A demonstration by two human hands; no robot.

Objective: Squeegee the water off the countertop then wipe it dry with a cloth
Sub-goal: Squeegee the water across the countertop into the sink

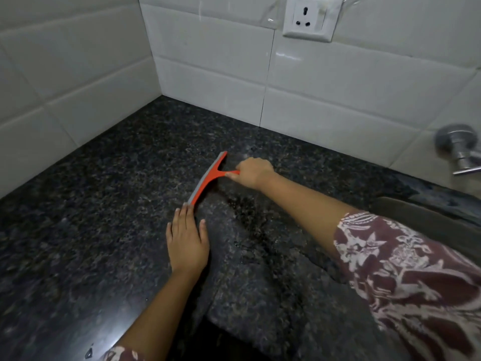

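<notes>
Squeegeeing is under way: right hand (253, 173) clenches the orange squeegee (208, 178); left hand (187, 241) lies flat, its grip open, on the wet granite tabletop (104, 204); no cloth visible.

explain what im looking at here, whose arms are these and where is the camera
There is no machine here: these are a person's two bare arms, filmed by one wide-angle camera worn on their head and looking down. That is why the arms come in from the bottom and the tiled walls look bent. The surface is a dark speckled countertop in a corner, with wet streaks near the middle. The right hand grips the handle of an orange squeegee, whose grey blade rests on the stone. The left hand lies flat on the counter, fingertips at the blade's near end. A wall socket and a metal tap are also visible. No cloth shows.
</notes>
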